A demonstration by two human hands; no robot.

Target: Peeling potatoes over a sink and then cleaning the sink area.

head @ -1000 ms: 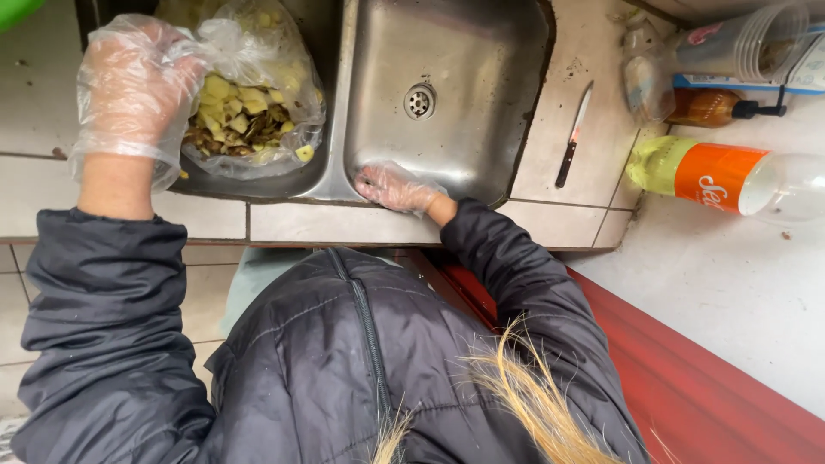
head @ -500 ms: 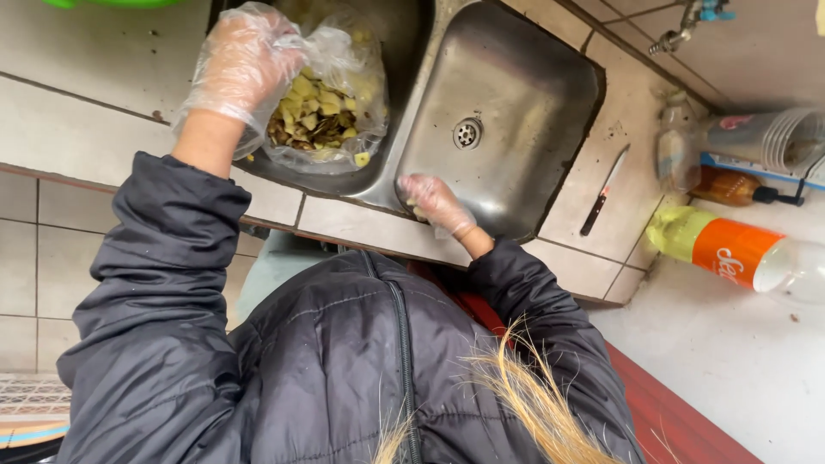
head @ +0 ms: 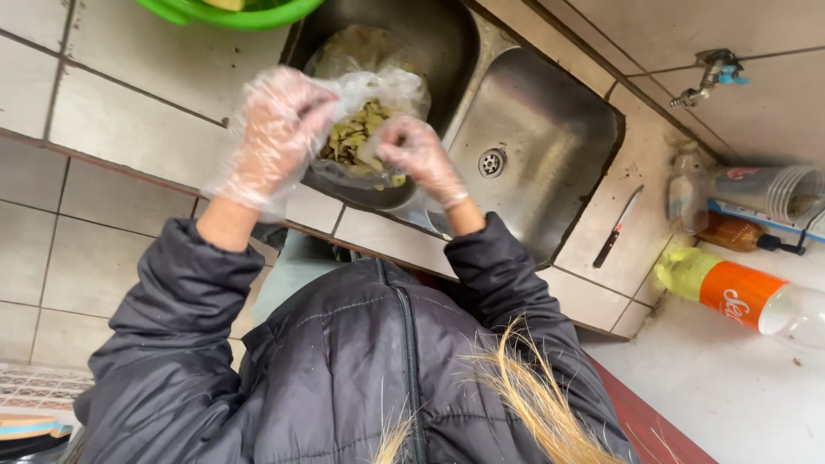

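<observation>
Both gloved hands on the clear plastic bag (head: pixel 365 129) of green-yellow scraps, held over the left sink basin (head: pixel 430 43).

Bag sits at the basin's near edge, mouth pulled open. Left hand (head: pixel 279 129) pinches the bag's left rim; right hand (head: pixel 417 155) pinches the right rim. Half a second ago the right hand was down in the right sink basin (head: pixel 550 129) by the drain (head: pixel 491 161), bag held one-handed; now it's a two-handed grip, so probably opening or gathering the bag mouth. Right of the sink on the desk (head: pixel 627 249): knife (head: pixel 617 228), then orange-labelled bottle (head: pixel 743 296) on its side. Tap (head: pixel 709 73) on the wall. Green bowl (head: pixel 232 10) cropped at the top. Scraps hard to identify; fingertips blurred by glove film.
</observation>
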